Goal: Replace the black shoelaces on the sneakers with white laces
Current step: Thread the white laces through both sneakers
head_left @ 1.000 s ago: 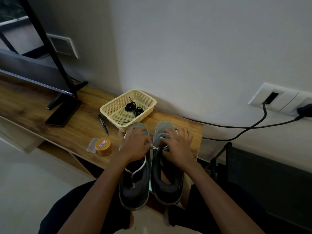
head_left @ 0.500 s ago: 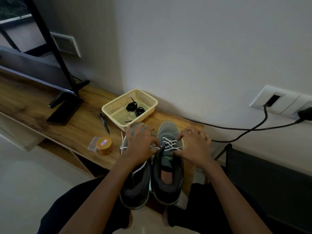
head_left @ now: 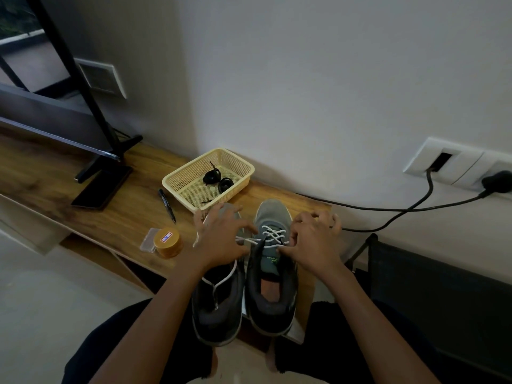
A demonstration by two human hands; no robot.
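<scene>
Two grey sneakers stand side by side on the wooden shelf, toes toward the wall. The right sneaker [head_left: 273, 275] has a white lace [head_left: 273, 234] crossed through its front eyelets. My right hand [head_left: 314, 241] sits at this shoe's right side, with curled fingers and thumb pinching the lace by the tongue. My left hand [head_left: 221, 241] lies over the left sneaker [head_left: 219, 309] and pinches the lace end that stretches leftward from the right shoe. Another white lace strand [head_left: 225, 279] trails loosely over the left sneaker's opening. Two coiled black laces [head_left: 212, 176] lie in the yellow basket [head_left: 177, 180].
A black marker [head_left: 167, 202], a small round orange tin [head_left: 167, 241] and a clear plastic piece lie left of the shoes. A monitor stand [head_left: 102, 173] with a dark phone is further left. A black cable [head_left: 388, 209] runs along the wall to sockets. A dark chair [head_left: 432, 289] stands at right.
My hands have drawn apart from the middle of the right sneaker. The right hand moved right, uncovering the crossed white lace; the left hand now pulls a lace end leftward.
</scene>
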